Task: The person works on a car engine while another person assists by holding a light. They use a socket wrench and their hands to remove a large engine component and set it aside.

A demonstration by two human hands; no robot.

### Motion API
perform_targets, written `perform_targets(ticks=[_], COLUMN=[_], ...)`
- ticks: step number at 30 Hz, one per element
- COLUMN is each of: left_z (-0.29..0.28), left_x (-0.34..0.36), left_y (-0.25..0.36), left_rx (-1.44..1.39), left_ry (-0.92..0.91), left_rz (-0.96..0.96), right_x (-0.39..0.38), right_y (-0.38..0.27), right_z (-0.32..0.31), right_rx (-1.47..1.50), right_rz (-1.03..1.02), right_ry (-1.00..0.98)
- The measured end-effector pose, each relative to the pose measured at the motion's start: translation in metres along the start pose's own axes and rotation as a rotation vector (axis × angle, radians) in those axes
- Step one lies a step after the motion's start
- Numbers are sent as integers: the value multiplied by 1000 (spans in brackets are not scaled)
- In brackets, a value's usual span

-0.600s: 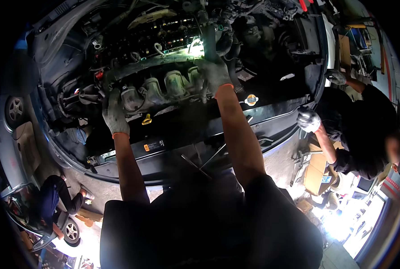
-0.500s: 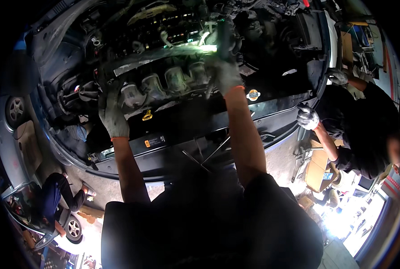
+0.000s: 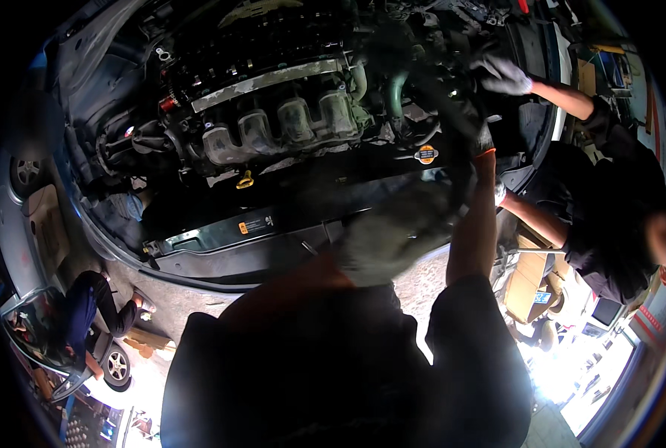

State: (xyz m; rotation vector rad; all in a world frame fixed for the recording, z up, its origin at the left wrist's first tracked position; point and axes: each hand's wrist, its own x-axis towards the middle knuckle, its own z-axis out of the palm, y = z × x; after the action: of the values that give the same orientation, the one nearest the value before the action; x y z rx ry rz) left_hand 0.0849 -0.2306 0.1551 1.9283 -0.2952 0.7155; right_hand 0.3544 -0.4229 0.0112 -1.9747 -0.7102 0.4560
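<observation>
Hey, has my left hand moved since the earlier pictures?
Yes, your left hand was left of the yellow loop handle; now it is right of it and lower in view.

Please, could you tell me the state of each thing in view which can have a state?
Left hand: gloved, blurred; grip unclear.
Right hand: gloved, partly dark; grip unclear.
Engine bay: open.
Curved intake pipes: exposed, no hand on them.
Yellow loop handle: untouched.
Round cap: in place, untouched.
Co-worker's raised hand: gloved, open.
</observation>
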Motion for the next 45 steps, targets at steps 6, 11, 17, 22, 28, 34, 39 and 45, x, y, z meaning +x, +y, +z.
perform_targets(ticks=[6,11,17,22,28,34,39,45], left_z=[67,114,106,-4,-135,-155,-137,-144], left_x=[16,14,2,-31,-130,-201,-172,-152], left_y=[21,50,50,-3,-153,-230,-221,-201], left_rx=[-361,142,-23,-93,710,26,-115,-189], left_ry=[-107,-223,-168,221,523,693,776,912], left_rz=[-305,-287,-267,-288,-1245,-1260,-1268,-1308], right_x=[-105,-212,-303,-343,-262,-48,1,4], right_y=[11,-13,-37,-65,-155,-101,-46,-36], right_z=[-32,-45,-21,33,123,179,195,200], right_rx=[86,60,93,408,196,-88,349,334], right_rz=[445,620,717,882,680,267,473,336], right_ry=[193,359,414,303,-156,30,83,7])
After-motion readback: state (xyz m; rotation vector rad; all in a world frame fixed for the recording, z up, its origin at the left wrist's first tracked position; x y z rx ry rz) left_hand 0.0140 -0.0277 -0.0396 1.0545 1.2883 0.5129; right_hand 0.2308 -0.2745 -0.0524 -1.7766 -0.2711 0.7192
